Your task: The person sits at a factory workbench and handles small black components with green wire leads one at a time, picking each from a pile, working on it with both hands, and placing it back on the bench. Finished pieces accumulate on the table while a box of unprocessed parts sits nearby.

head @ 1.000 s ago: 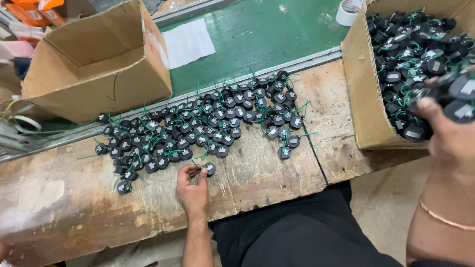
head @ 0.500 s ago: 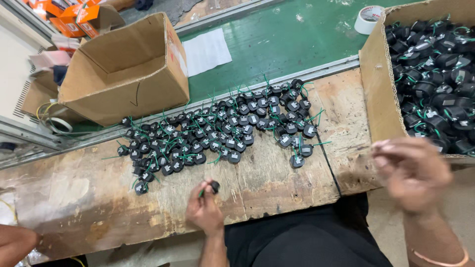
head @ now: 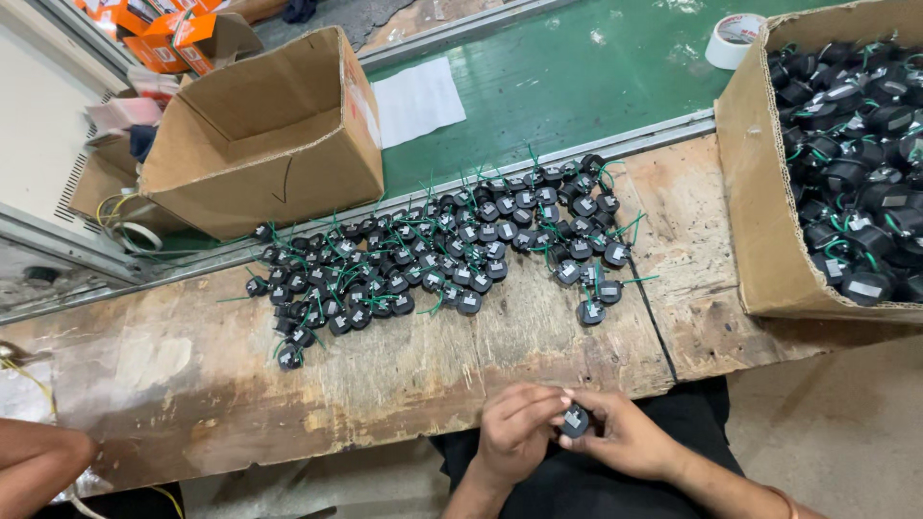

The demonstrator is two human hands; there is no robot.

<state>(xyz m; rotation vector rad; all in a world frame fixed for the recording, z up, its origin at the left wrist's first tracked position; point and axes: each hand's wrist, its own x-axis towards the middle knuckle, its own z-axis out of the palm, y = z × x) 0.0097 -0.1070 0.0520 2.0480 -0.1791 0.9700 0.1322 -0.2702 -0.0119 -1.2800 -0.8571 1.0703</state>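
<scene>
**Both hands on one small black part, bottom centre**

Your left hand (head: 514, 432) and right hand (head: 625, 437) meet at the bottom centre of the frame, just below the front edge of the wooden worktop (head: 385, 375). Both are closed w/ fingertips pinched on one small round black part (head: 575, 421), pale label facing up. It sits btwn the two hands, over your dark lap, off the worktop.

Mid-frame, a wide spread of the same black parts w/ green wires (head: 433, 255) lies across the worktop, well apart from your hands. At the right edge, an open cardboard box (head: 760, 231) is full of more such parts. Upper left, an empty-looking cardboard box (head: 279, 183) sits on the green belt surface (head: 577, 96); a white sheet (head: 418, 99) lies beside it. A tape roll (head: 735, 40) is at upper right. Another person's arm (head: 38, 461) shows at lower left.
</scene>
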